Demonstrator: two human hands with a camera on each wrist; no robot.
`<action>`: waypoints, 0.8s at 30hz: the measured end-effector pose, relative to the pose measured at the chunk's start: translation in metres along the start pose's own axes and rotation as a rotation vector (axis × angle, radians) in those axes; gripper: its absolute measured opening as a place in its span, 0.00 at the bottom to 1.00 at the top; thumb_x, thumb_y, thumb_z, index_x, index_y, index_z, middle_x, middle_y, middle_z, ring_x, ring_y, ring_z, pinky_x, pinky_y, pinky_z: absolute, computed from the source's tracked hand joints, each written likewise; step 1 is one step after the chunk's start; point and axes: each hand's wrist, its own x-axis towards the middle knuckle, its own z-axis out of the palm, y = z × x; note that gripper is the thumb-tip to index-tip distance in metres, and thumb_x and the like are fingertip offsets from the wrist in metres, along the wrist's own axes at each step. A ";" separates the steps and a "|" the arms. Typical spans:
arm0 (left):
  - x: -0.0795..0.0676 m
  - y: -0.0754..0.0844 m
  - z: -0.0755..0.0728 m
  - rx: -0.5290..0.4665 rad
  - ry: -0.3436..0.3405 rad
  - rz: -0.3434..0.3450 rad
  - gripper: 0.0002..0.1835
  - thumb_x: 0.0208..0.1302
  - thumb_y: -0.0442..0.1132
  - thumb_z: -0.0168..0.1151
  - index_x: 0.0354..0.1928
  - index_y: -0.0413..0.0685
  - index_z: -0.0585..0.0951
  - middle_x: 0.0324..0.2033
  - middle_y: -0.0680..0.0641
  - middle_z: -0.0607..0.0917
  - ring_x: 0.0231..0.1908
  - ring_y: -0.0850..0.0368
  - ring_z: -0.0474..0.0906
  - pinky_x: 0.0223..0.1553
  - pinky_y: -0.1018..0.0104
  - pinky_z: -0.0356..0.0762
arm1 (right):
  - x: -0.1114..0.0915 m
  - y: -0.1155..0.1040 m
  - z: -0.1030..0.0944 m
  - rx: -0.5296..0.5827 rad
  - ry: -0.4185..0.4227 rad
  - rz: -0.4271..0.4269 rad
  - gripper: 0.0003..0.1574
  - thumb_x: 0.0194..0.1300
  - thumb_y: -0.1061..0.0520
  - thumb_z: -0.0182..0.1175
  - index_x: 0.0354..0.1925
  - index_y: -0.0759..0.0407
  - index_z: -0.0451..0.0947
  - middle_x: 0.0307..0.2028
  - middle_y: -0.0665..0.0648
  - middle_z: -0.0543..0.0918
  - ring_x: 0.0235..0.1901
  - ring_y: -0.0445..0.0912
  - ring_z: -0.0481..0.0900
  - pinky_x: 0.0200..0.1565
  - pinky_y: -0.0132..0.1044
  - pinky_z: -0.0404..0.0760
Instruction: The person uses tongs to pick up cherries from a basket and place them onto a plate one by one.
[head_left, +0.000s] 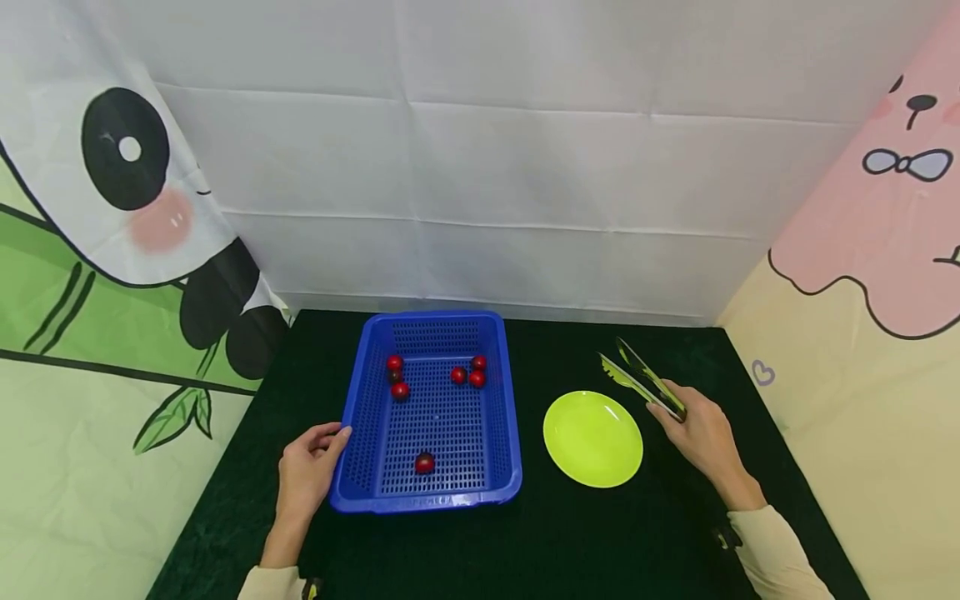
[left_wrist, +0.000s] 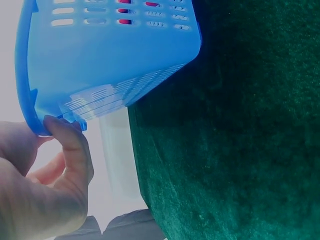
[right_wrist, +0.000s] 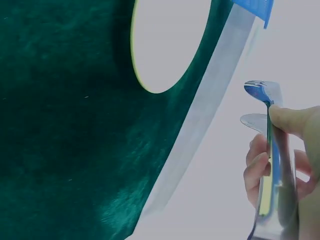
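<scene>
My left hand (head_left: pixel 307 472) pinches the left rim of a blue plastic basket (head_left: pixel 431 502); the left wrist view shows thumb and fingers (left_wrist: pixel 75 155) at that rim. Inside the basket lie several small red tomatoes (head_left: pixel 401 391), with one tomato (head_left: pixel 424 463) apart near the front. On the right, my right hand (head_left: pixel 702 433) grips a pair of tongs (head_left: pixel 641 385) with green tips, which point up and left with their arms spread and nothing between them. A lime-green plate (head_left: pixel 593 439) sits between the basket and the tongs.
A dark green cloth (head_left: pixel 570 542) covers the table. Behind it hangs a white fabric wall (head_left: pixel 517 167). Printed side panels stand close at both edges, a panda (head_left: pixel 135 192) on the left and a pink figure (head_left: pixel 885 242) on the right.
</scene>
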 end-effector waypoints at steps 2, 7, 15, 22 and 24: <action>-0.001 0.001 0.000 0.003 0.001 0.005 0.23 0.78 0.49 0.58 0.61 0.37 0.79 0.45 0.37 0.85 0.34 0.54 0.81 0.32 0.72 0.77 | 0.004 -0.002 0.001 -0.003 -0.005 -0.009 0.29 0.62 0.60 0.74 0.59 0.70 0.79 0.34 0.60 0.81 0.26 0.45 0.71 0.25 0.34 0.70; -0.002 0.001 -0.001 0.013 -0.006 0.013 0.23 0.78 0.49 0.58 0.61 0.37 0.79 0.45 0.36 0.85 0.34 0.54 0.81 0.33 0.72 0.76 | 0.013 -0.009 0.003 -0.005 -0.027 -0.020 0.29 0.63 0.60 0.73 0.60 0.70 0.78 0.36 0.64 0.82 0.26 0.45 0.70 0.25 0.35 0.70; -0.002 0.003 -0.001 0.021 0.001 0.020 0.22 0.78 0.47 0.58 0.61 0.36 0.78 0.45 0.35 0.85 0.34 0.53 0.81 0.31 0.72 0.76 | 0.032 -0.022 0.005 -0.024 -0.047 -0.060 0.30 0.63 0.59 0.73 0.60 0.70 0.78 0.38 0.63 0.83 0.23 0.44 0.69 0.23 0.34 0.70; -0.003 0.004 -0.001 0.029 0.006 0.024 0.22 0.78 0.47 0.58 0.60 0.37 0.79 0.44 0.36 0.85 0.34 0.53 0.80 0.32 0.71 0.76 | 0.045 -0.036 0.009 -0.021 -0.040 -0.102 0.31 0.62 0.60 0.74 0.60 0.70 0.79 0.41 0.65 0.85 0.24 0.43 0.70 0.24 0.35 0.71; -0.004 0.004 -0.002 0.032 0.006 0.020 0.22 0.78 0.48 0.58 0.60 0.37 0.79 0.44 0.37 0.85 0.34 0.54 0.80 0.32 0.71 0.76 | 0.048 -0.040 0.010 -0.016 -0.038 -0.116 0.30 0.62 0.61 0.74 0.60 0.70 0.79 0.41 0.65 0.85 0.24 0.43 0.70 0.24 0.35 0.71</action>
